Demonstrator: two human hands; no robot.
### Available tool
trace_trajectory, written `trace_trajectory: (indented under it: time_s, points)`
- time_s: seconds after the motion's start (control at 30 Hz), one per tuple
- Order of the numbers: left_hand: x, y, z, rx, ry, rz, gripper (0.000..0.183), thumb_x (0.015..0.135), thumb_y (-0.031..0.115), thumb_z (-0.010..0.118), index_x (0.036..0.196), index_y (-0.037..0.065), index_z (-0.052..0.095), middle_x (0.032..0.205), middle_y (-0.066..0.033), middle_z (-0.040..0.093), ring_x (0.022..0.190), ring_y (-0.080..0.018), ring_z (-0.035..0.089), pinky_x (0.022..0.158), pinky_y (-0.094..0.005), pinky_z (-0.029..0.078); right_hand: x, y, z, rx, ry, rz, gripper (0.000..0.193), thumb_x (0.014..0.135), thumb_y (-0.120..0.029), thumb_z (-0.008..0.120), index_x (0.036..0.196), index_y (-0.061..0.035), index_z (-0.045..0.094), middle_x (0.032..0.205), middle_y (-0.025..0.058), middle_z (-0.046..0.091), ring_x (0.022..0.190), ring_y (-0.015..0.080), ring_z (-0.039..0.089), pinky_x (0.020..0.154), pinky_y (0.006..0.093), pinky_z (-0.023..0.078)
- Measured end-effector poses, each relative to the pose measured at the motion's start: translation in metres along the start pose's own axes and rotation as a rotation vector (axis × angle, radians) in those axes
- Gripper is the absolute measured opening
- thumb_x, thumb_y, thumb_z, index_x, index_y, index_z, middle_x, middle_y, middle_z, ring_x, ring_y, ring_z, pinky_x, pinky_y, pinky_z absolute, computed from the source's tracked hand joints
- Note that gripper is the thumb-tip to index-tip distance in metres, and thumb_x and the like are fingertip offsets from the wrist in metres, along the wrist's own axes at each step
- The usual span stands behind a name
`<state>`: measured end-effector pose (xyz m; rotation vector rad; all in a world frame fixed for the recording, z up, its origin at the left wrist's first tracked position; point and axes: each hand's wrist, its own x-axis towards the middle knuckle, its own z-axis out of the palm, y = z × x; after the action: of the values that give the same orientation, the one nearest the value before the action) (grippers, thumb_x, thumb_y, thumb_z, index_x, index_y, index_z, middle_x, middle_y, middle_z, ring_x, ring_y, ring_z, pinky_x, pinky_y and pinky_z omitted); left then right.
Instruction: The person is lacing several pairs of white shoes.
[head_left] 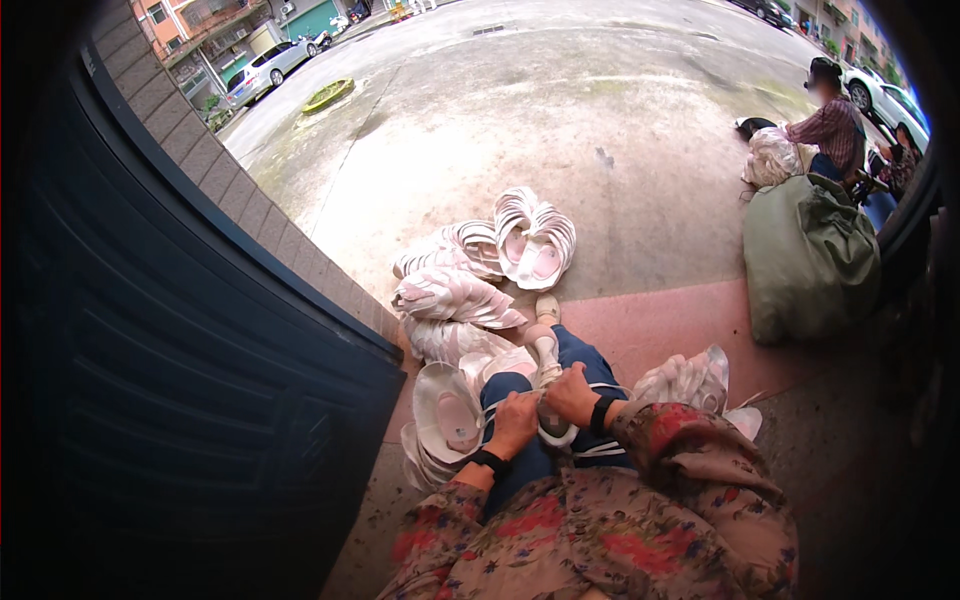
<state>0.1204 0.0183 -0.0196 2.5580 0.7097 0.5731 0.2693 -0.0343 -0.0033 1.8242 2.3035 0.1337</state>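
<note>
Both hands on one white sole (548, 385) lying on the lap, long axis running away from the body: right hand (572, 393) closed around its middle, left hand (514, 420) closed at its near end, stacked soles (445, 410) just left.

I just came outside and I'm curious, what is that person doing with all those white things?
A seated person holds a white shoe-sole piece over their lap with both hands: the left hand and the right hand grip it together. Stacks of white soles lie on the ground in front, with more beside the left knee. A green sack stands to the right, and another person sits beyond it.
</note>
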Motion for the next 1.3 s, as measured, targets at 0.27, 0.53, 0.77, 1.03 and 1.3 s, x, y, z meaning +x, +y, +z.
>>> trace_trajectory:
  time_s: [0.27, 0.53, 0.77, 1.03, 1.3]
  points:
    - [-0.002, 0.004, 0.006, 0.096, 0.007, -0.026, 0.02, 0.071, 0.009, 0.052, 0.09, 0.008, 0.06, 0.082, -0.0069, 0.061, 0.078, -0.0259, 0.055, 0.066, -0.0397, 0.042, 0.015, 0.002, 0.009, 0.007, -0.051, 0.052, 0.012, 0.068, -0.021, 0.056, 0.063, -0.0139, 0.065, 0.061, 0.0028, 0.059, 0.066, 0.0224, 0.052, 0.053, 0.0404, 0.029]
    - [-0.004, 0.0, 0.009, 0.096, -0.005, -0.017, 0.022, 0.069, 0.008, 0.053, 0.09, 0.004, 0.058, 0.085, -0.0097, 0.061, 0.081, -0.0264, 0.055, 0.067, -0.0395, 0.042, 0.003, 0.014, 0.038, 0.317, 0.221, -0.072, 0.012, 0.069, -0.018, 0.055, 0.068, -0.0108, 0.063, 0.075, 0.0056, 0.057, 0.079, 0.0215, 0.052, 0.064, 0.0377, 0.035]
    - [-0.001, 0.002, 0.01, 0.082, -0.013, -0.02, 0.024, 0.071, 0.008, 0.051, 0.094, 0.004, 0.057, 0.087, -0.0093, 0.061, 0.085, -0.0266, 0.055, 0.068, -0.0395, 0.042, 0.005, 0.008, 0.003, 0.11, 0.062, -0.076, 0.013, 0.07, -0.018, 0.054, 0.069, -0.0117, 0.064, 0.072, 0.0062, 0.058, 0.076, 0.021, 0.052, 0.062, 0.0382, 0.031]
    - [-0.005, 0.001, 0.013, 0.111, 0.005, -0.042, 0.024, 0.071, 0.01, 0.052, 0.094, 0.006, 0.059, 0.088, -0.0084, 0.062, 0.087, -0.0238, 0.057, 0.068, -0.0388, 0.042, 0.001, 0.014, 0.013, 0.151, 0.126, -0.135, 0.01, 0.069, -0.018, 0.054, 0.065, -0.0125, 0.062, 0.071, 0.0027, 0.055, 0.077, 0.0195, 0.05, 0.067, 0.0368, 0.032]
    - [-0.005, 0.006, 0.013, 0.087, -0.017, -0.045, 0.027, 0.071, 0.012, 0.054, 0.097, 0.005, 0.058, 0.095, -0.0093, 0.061, 0.089, -0.0247, 0.056, 0.071, -0.0383, 0.042, -0.015, 0.021, 0.038, 0.334, 0.317, -0.173, 0.016, 0.069, -0.015, 0.053, 0.083, -0.012, 0.06, 0.084, 0.0023, 0.049, 0.083, 0.0186, 0.046, 0.072, 0.0347, 0.032]
